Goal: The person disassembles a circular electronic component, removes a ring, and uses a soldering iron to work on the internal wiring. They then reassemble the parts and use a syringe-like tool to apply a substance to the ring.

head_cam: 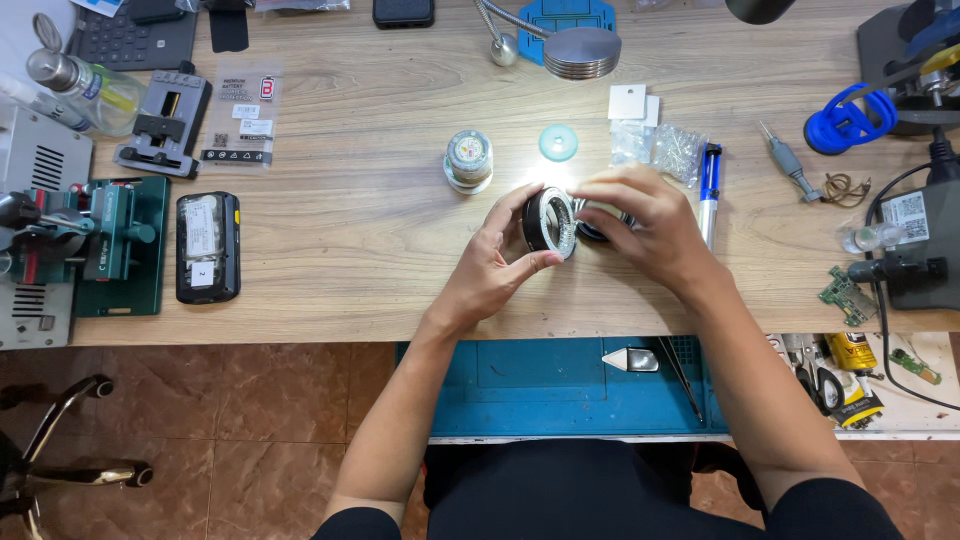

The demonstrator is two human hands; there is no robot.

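My left hand [492, 268] grips a black ring-shaped light [549, 221] with small bright LEDs along its rim, held on edge just above the wooden desk [350, 230]. Thumb and fingers wrap its left and lower side. My right hand [645, 222] curls over the ring's right side and covers a second dark round part [590, 232] behind it; how that part joins the ring is hidden. A bright glare falls on the desk just above the ring.
A small round jar [468, 160] and a teal lid [558, 142] sit behind the hands. A blue pen-like tool [710, 185] and clear bags [660, 148] lie right. A black handheld device [208, 247] and green fixture [110, 245] are at left. A blue mat [540, 385] lies below the desk edge.
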